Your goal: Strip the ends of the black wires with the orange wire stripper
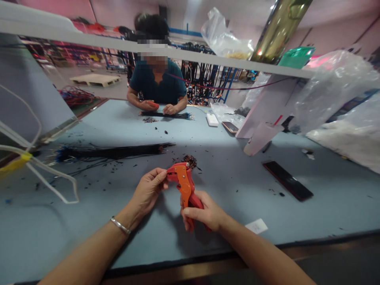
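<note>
Workshop racks [203, 73] behind, blue-grey bench [227, 178] up front. Black wire bundle [118, 152] on it, beyond my left hand [150, 188]. My right hand [204, 211] has its fingers clamped round the handles of the wire stripper [184, 184], held over the bench; left thumb and forefinger together at its nose, any wire too fine to tell. Looks like the stripping step; next move likely calls for a squeeze, left pinch steady. Tool: red body, orange side plate, silvery rivets. Dark scraps [191, 159] just beyond.

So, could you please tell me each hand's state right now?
Left hand: pinched at the tool; what it holds is unclear.
Right hand: closed, holding the tool.
</note>
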Available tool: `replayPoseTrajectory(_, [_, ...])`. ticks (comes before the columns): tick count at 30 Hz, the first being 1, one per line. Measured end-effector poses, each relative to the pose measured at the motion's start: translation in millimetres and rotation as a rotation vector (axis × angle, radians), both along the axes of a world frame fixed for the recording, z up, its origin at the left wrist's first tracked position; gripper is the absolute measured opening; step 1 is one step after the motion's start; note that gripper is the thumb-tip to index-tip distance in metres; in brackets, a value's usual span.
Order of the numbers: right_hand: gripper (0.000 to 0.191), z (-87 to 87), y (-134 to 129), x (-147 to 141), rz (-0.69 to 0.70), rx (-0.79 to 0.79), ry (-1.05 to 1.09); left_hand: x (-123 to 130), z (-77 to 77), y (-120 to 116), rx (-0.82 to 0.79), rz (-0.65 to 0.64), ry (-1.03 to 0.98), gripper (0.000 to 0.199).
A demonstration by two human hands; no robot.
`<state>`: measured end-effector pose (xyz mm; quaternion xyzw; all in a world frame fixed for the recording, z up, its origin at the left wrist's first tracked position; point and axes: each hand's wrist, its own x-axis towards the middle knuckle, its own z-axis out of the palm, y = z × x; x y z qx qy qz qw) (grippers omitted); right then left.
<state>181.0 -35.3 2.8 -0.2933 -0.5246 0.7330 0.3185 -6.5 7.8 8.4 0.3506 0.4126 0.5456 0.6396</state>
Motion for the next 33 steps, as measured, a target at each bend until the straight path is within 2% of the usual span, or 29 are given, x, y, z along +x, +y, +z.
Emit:
replayPoseTrajectory(9, [0.028,-1.2,2.7,-1.5,-0.007,-0.012,-0.060,-1.1,-3.6,1.6,0.005,0.004,0.023,0.034])
replayPoseTrajectory(16, [0.028,0.7,3.1,0.6,0.002,-0.032,-0.025,-2.7,-2.6,3.4,-0.006,0.075,0.075,0.035])
replayPoseTrajectory(23, [0.032,-3.5,3.0,1.5,0.024,-0.063,0.042,-5.2,-3.6,3.1,0.017,0.060,0.095,0.031])
replayPoseTrajectory(33, [0.029,0.5,3.0,4.0,0.000,-0.038,-0.003,-4.2,-2.4,1.6,0.050,0.036,0.109,0.028])
